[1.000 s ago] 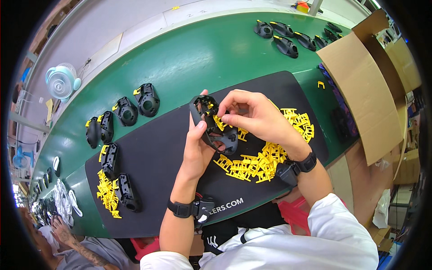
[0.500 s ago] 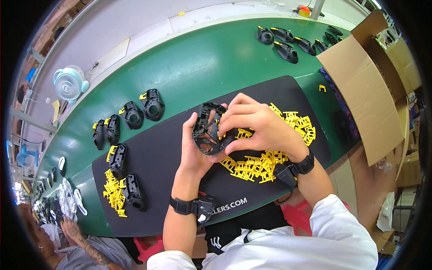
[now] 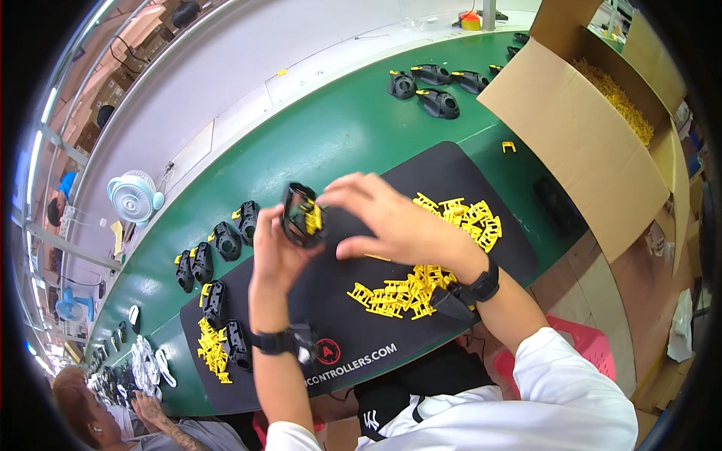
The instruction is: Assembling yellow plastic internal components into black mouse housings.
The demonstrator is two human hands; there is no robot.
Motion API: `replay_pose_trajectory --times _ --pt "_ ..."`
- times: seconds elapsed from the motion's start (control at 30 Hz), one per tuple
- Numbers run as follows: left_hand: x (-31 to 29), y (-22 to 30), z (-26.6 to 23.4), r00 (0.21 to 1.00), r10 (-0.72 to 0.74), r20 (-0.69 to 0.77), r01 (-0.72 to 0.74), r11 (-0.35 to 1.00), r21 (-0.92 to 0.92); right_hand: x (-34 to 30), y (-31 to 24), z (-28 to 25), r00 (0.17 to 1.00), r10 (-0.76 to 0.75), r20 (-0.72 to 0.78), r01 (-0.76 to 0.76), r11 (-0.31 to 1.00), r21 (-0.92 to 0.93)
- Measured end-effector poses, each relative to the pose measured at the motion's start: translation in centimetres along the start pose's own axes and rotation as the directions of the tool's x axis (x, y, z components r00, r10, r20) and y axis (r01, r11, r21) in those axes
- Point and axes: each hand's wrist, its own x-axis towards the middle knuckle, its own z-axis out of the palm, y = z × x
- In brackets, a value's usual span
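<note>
Your left hand [image 3: 274,254] has its grip closed around the black shell [image 3: 294,230], held up over the far edge of the mat [image 3: 331,297]. The shell's long axis runs away from you, its far end leaning slightly left, its open side showing yellow plastic [image 3: 312,219] inside. Your right hand [image 3: 398,225] is released, thumb and fingers spread beside the shell; I cannot tell whether a fingertip touches it. Half a second ago those fingers were bunched at its inside, and the shell, farther right over the mat, looked broader.
</note>
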Motion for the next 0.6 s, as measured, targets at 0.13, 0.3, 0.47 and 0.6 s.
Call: replay_pose_trajectory --times 0.13,0.3,0.47,0.6 --pt "6.4 3.7 -3.3 0.892 0.422 -0.161 0.146 0.066 0.987 -0.6 1.0 -3.2 0.913 0.296 0.280 -0.222 0.938 -0.266" --pt "10.8 5.7 -6.7 0.900 0.311 -0.304 0.405 -0.343 0.847 -1.1 1.2 -0.5 0.867 0.298 0.400 -0.076 0.871 -0.486" --pt "15.6 3.2 -0.1 0.905 0.420 0.059 0.242 -0.624 0.743 -1.1 2.9 -2.2 0.888 0.385 0.253 -0.401 0.916 0.014" --pt "21.0 1.1 5.7 0.890 0.244 0.385 -0.257 -0.428 0.867 0.5 2.0 -3.1 0.823 0.556 0.122 -0.566 0.779 0.270"
